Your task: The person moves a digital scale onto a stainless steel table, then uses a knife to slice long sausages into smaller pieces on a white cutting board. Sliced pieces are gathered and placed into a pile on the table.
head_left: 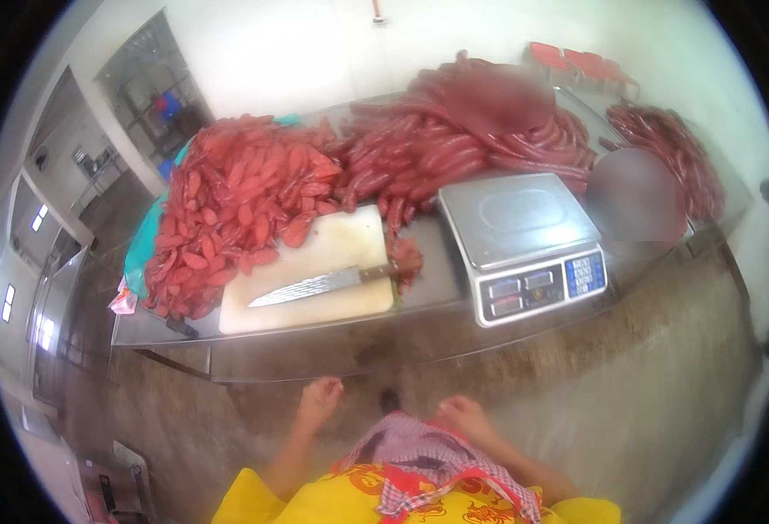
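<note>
My left hand [320,401] is in front of the table's near edge, its fingers curled in and nothing visible in them. My right hand [466,417] is beside the apron [415,445], fingers also curled and no object showing. Both hands are apart from the table. Nearest ahead of them, a knife [315,285] with a brown handle lies across a white cutting board [341,236]. Sliced red sausage [245,192] is heaped at the board's left and far side. Whole dark red sausages [419,144] form a big pile behind it.
A digital scale [524,227] with a steel plate stands right of the board. More sausages [672,148] lie at the table's far right. Green-blue plastic [144,240] sits under the slices. Red chairs [581,65] stand by the wall. Two round patches are blurred.
</note>
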`<state>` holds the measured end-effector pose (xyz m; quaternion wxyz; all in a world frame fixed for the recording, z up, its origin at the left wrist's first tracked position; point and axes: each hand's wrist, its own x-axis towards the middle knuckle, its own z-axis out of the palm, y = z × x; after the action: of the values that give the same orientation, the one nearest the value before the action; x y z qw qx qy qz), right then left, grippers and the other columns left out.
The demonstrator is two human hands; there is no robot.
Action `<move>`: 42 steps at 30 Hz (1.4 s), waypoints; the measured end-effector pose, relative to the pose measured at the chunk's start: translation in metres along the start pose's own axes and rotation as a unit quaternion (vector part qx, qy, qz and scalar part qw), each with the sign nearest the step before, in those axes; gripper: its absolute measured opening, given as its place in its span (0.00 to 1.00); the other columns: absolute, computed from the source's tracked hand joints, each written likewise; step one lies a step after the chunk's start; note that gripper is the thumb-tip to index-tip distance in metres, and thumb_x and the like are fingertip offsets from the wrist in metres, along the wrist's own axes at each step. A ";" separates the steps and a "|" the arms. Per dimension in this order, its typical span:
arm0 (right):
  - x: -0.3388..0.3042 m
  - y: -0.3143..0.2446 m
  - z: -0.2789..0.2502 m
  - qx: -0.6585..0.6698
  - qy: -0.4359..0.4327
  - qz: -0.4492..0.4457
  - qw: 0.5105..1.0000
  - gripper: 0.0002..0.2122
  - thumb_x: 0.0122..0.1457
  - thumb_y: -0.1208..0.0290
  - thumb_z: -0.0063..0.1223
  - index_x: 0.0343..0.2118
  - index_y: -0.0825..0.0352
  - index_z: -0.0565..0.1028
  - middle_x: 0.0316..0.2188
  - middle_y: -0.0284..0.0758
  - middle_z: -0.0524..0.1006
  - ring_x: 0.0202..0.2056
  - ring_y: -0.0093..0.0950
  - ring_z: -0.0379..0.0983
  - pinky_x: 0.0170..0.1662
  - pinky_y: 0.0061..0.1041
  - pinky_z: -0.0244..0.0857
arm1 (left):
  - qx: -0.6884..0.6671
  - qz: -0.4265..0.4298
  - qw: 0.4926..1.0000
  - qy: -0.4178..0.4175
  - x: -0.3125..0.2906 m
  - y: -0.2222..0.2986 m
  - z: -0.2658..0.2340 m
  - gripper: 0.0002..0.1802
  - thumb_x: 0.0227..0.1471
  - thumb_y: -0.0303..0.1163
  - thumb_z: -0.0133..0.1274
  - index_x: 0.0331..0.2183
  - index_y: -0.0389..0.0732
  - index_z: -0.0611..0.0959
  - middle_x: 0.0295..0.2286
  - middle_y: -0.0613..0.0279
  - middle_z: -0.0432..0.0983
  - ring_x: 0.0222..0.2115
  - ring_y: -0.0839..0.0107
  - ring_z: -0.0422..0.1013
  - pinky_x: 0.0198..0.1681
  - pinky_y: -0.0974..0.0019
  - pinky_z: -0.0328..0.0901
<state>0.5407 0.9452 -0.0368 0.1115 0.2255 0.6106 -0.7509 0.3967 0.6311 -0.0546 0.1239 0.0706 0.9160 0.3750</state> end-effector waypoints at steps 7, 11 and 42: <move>0.070 -0.093 0.058 -0.089 0.043 -0.173 0.980 0.13 0.60 0.63 0.53 0.39 0.70 0.74 0.30 0.34 0.77 0.31 0.23 0.74 0.35 0.24 0.69 | -0.011 0.161 0.978 0.136 0.124 0.087 -0.094 0.13 0.52 0.34 0.53 0.38 0.38 0.80 0.35 0.47 0.77 0.37 0.53 0.73 0.41 0.57 0.67; 0.118 -0.147 0.094 -0.299 0.100 -0.292 0.903 0.16 0.57 0.65 0.54 0.44 0.70 0.72 0.38 0.41 0.75 0.39 0.35 0.73 0.42 0.33 0.68 | 0.149 0.331 0.918 0.161 0.231 0.084 -0.132 0.25 0.49 0.33 0.54 0.51 0.40 0.72 0.50 0.48 0.67 0.52 0.48 0.60 0.54 0.50 0.56; 0.204 -0.178 0.152 -0.495 0.199 -0.213 0.819 0.17 0.53 0.65 0.55 0.46 0.65 0.72 0.51 0.42 0.69 0.55 0.41 0.61 0.54 0.48 0.56 | -0.159 0.203 0.939 -0.228 0.635 0.248 -0.257 0.18 0.31 0.25 0.50 0.31 0.33 0.82 0.22 0.60 0.76 0.21 0.69 0.70 0.26 0.69 0.64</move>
<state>0.2531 0.8615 0.0439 -0.0785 0.1486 0.9416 -0.2918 -0.2755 0.7757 0.1867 0.2602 0.3185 0.7574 0.5071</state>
